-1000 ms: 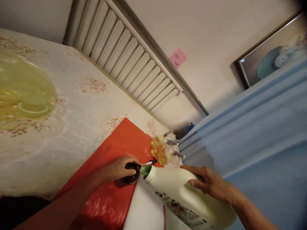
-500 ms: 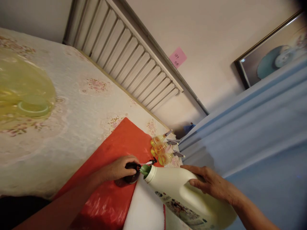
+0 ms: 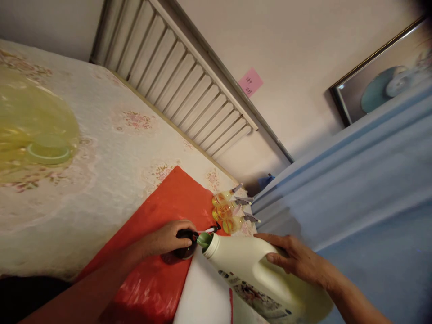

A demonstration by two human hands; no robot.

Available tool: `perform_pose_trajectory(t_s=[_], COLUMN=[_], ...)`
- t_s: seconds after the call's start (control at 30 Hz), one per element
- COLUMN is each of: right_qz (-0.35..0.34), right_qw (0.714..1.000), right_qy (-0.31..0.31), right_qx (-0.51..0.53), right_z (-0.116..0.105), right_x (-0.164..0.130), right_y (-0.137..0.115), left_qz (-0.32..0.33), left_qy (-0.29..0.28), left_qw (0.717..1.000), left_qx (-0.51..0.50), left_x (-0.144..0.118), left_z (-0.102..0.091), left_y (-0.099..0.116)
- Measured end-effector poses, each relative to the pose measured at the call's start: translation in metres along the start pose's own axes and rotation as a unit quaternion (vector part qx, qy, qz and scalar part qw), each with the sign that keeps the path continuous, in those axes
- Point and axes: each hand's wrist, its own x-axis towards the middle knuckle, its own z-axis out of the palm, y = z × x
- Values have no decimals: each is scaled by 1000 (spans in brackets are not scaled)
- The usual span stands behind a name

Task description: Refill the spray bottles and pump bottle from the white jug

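Gripping the big white jug (image 3: pixel 256 274) by its side, your right hand (image 3: pixel 295 258) has the fingers wrapped over the body, and the jug is tipped way over so its green-rimmed mouth sits right at the small dark bottle (image 3: pixel 180 247). Your left hand (image 3: pixel 167 238) is closed around that dark bottle, holding it upright on the red mat (image 3: pixel 151 252), touching the jug's mouth or so close I can't tell the gap. A white sheet (image 3: pixel 202 297) lies under the jug, partly over the mat's near edge. Just past the dark bottle, off the mat's far corner, three little bottles of yellow liquid (image 3: pixel 224 209) lie bunched together with grey spray tops. The mat rests on a floral tablecloth (image 3: pixel 111 153). Well left of the mat, a blurry yellow see-through thing (image 3: pixel 33 130) fills the view's edge. Beyond the mat stands a white slatted radiator (image 3: pixel 175 76), with a pink sticky note (image 3: pixel 250 82) on the wall above it.
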Motion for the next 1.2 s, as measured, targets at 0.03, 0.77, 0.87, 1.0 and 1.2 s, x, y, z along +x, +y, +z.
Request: perform_pose_trajectory(t_s=[0.03, 0.77, 0.87, 1.0, 1.2], right_qz=[1, -4, -5, -6, 1], right_qw=[1000, 1000, 1000, 1000, 1000], right_qy=[0, -1, 0, -3, -2], right_qx=[0, -5, -6, -1, 6], right_z=[0, -1, -1, -1, 0], right_x=[0, 1, 2, 2, 1], right_y=[0, 2, 2, 3, 5], left_qz=[1, -5, -15, 2, 12], left_qy=[-1, 0, 0, 1, -4], left_qw=[1000, 1000, 1000, 1000, 1000], left_qx=[-1, -8, -4, 4, 0], left_x=[0, 0, 0, 1, 2], left_z=[0, 0, 0, 0, 1], left_y=[0, -1, 1, 0, -7])
